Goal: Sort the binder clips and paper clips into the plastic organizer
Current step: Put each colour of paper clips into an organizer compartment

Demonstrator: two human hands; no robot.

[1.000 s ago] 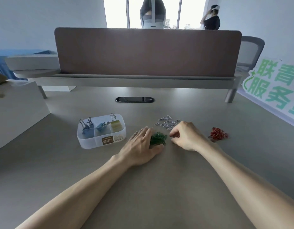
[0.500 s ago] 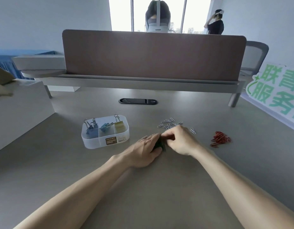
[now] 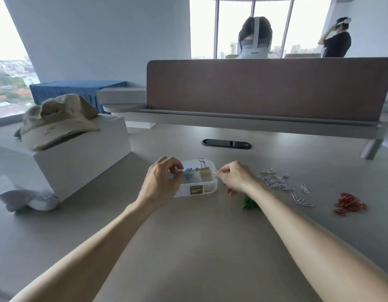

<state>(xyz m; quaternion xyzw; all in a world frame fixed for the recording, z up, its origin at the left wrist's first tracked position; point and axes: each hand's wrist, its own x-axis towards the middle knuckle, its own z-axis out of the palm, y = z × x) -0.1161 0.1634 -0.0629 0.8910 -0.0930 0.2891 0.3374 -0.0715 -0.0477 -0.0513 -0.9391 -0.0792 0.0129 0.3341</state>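
The clear plastic organizer [image 3: 207, 188] stands mid-table with blue [image 3: 187, 172] and yellow binder clips [image 3: 205, 172] in its back compartments. My left hand [image 3: 161, 182] hovers over its left side with curled fingers that hide that part. My right hand [image 3: 234, 176] pinches its fingertips at the organizer's right rim; nothing shows between them. Green paper clips [image 3: 249, 202] lie partly hidden behind my right forearm. Silver paper clips [image 3: 275, 182] are scattered to the right, and red paper clips [image 3: 350, 203] lie further right.
A white box [image 3: 79, 158] with a beige cap [image 3: 55, 120] on it stands at the left, with a soft grey toy [image 3: 29, 200] at its foot. A cable port [image 3: 226, 143] and a desk divider [image 3: 269, 88] lie behind. Two people stand beyond the divider.
Both hands left the green paper clip pile and moved left to the organizer. My view has swung left and closer, bringing the box and cap into sight.
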